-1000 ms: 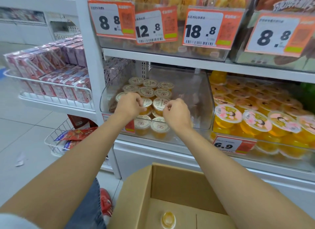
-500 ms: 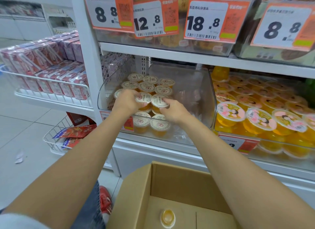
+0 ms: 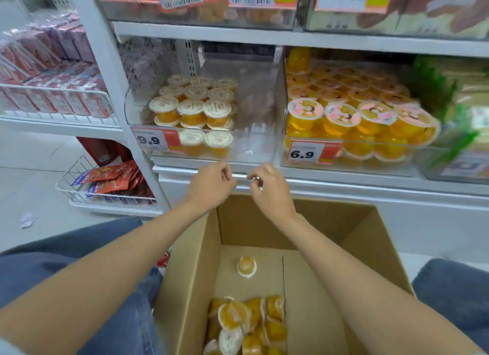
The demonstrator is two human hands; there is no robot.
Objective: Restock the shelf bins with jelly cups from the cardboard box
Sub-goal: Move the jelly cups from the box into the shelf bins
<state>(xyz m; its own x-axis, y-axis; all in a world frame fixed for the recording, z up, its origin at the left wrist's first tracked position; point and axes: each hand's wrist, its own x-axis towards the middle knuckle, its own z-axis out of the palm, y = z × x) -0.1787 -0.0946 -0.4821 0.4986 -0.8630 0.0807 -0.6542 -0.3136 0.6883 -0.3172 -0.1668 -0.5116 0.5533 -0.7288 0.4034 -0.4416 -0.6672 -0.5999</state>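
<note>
An open cardboard box (image 3: 312,222) stands in front of me on the floor. One jelly cup (image 3: 246,267) lies alone on its bottom, and a heap of orange jelly cups (image 3: 246,325) sits at its near end. A clear shelf bin (image 3: 254,143) with a 9.9 tag holds stacked jelly cups (image 3: 195,103) in its left half. My left hand (image 3: 211,185) and my right hand (image 3: 270,188) hover side by side above the box's far edge, below the bin. Both have loosely curled fingers and hold nothing.
A second clear bin (image 3: 352,167) tagged 6.9, to the right, is packed with larger orange cups. Wire racks on the left carry pink cartons (image 3: 53,71) and red snack packets (image 3: 113,177). My knees flank the box. An upper shelf (image 3: 291,37) overhangs the bins.
Both hands have left the cups in the bin and come down and back toward the box. The view has tilted down, showing the heap of cups in the box.
</note>
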